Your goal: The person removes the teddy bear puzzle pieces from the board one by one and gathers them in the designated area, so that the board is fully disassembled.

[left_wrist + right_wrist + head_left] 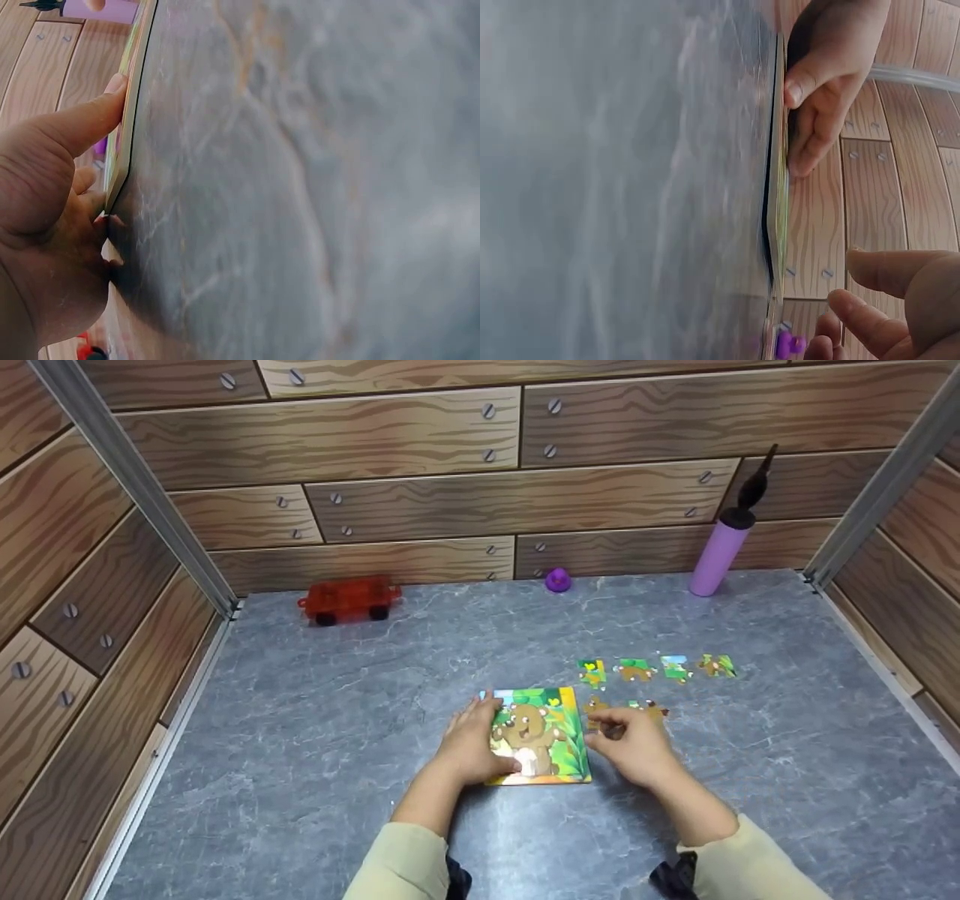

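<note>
**Bear puzzle (537, 729) sits by both hands, with loose bits next to it**

The bear puzzle lies flat on the gray tabletop (337, 750), in front of the person. It shows a happy brown bear with green leaves around it. The left hand (471, 742) rests on its left side, with the thumb on top near the bottom and the fingers up by the far corner. That hand looks spread out, not squeezed into a grip.

The right hand (637, 744) is just beside the puzzle's right edge. Its thumb and pointing finger are apart, with a gap between them, and I see nothing in it.

Four loose pieces (636, 670) make a row past the right hand. More bits make a nearer row (654, 709), but the right hand hides some of it, so I cannot count them all.

I think the step now is getting the pieces sorted out, while the left hand keeps the puzzle from sliding. I cannot tell if the picture has holes to fill. The next move seems to call for a small, soft pinch on one piece, without bumping the others, because they look thin and light.
</note>
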`<state>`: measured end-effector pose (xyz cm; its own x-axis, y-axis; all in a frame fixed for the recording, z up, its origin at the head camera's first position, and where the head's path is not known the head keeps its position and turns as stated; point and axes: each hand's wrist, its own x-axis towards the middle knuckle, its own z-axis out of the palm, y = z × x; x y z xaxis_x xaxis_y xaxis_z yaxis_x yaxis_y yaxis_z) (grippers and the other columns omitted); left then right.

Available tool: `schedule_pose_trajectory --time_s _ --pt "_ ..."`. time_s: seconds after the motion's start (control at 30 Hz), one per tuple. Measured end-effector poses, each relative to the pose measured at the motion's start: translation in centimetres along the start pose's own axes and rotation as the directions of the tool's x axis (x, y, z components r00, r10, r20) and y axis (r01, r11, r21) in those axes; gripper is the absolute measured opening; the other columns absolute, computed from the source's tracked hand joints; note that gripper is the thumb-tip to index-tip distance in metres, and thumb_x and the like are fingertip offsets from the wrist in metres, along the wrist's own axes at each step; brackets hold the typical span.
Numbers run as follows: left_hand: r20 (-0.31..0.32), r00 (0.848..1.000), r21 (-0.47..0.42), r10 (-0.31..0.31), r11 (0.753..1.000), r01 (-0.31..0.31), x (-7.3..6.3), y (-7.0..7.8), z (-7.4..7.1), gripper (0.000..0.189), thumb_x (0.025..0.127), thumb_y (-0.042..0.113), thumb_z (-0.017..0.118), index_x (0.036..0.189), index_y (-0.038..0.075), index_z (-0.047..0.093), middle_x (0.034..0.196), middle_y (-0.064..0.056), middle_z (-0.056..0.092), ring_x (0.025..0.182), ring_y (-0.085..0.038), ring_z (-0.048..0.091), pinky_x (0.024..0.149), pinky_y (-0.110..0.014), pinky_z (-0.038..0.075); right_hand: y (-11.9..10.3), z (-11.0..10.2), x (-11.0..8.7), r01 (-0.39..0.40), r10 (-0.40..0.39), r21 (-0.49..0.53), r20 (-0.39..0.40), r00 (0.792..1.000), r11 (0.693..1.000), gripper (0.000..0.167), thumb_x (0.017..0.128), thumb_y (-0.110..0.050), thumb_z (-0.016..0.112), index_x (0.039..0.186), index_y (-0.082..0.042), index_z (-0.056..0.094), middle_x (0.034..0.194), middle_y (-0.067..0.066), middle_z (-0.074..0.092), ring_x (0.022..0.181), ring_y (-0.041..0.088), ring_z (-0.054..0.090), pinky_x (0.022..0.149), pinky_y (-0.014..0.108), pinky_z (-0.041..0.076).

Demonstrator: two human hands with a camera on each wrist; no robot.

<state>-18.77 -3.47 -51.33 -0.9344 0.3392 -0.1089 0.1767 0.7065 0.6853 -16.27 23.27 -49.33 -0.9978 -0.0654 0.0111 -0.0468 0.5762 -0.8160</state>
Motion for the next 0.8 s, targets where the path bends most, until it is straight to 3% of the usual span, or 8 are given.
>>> schedule_pose_trajectory --time_s 0.23,0.53,0.8 --pt "0.001 1.000 -0.004 0.002 1.000 -0.002 0.1 -0.2 0.1 0.102 0.078 0.031 0.095 0.161 0.006 0.041 0.173 -0.015 0.026 0.162 -0.033 0.018 0.131 -0.053 0.011 -0.3 0.8 -0.5 0.030 -0.031 0.019 0.070 0.997 0.999 0.050 0.085 -0.008 0.087 0.128 0.011 0.070 0.103 0.013 0.071 0.087 0.022 0.059 0.074 0.031 0.051" --pt "0.001 1.000 0.018 -0.016 1.000 0.016 0.2 -0.1 0.2 0.103 0.078 0.033 0.095 0.161 0.006 0.041 0.174 -0.013 0.025 0.161 -0.034 0.018 0.131 -0.052 0.011 0.2 1.1 -0.6 0.056 -0.051 -0.013 0.220 0.974 0.998 0.057 0.081 -0.009 0.091 0.129 0.012 0.068 0.107 0.013 0.066 0.086 0.022 0.056 0.071 0.030 0.051" --pt "-0.005 1.000 0.017 -0.008 1.000 0.008 0.2 -0.1 0.2 0.103 0.077 0.032 0.096 0.160 0.006 0.042 0.174 -0.014 0.026 0.162 -0.033 0.017 0.131 -0.053 0.010 -0.1 1.2 -0.8 -0.010 0.028 -0.076 0.235 0.972 0.997 0.053 0.079 -0.004 0.091 0.127 0.007 0.072 0.104 0.009 0.067 0.083 0.020 0.057 0.069 0.033 0.053"
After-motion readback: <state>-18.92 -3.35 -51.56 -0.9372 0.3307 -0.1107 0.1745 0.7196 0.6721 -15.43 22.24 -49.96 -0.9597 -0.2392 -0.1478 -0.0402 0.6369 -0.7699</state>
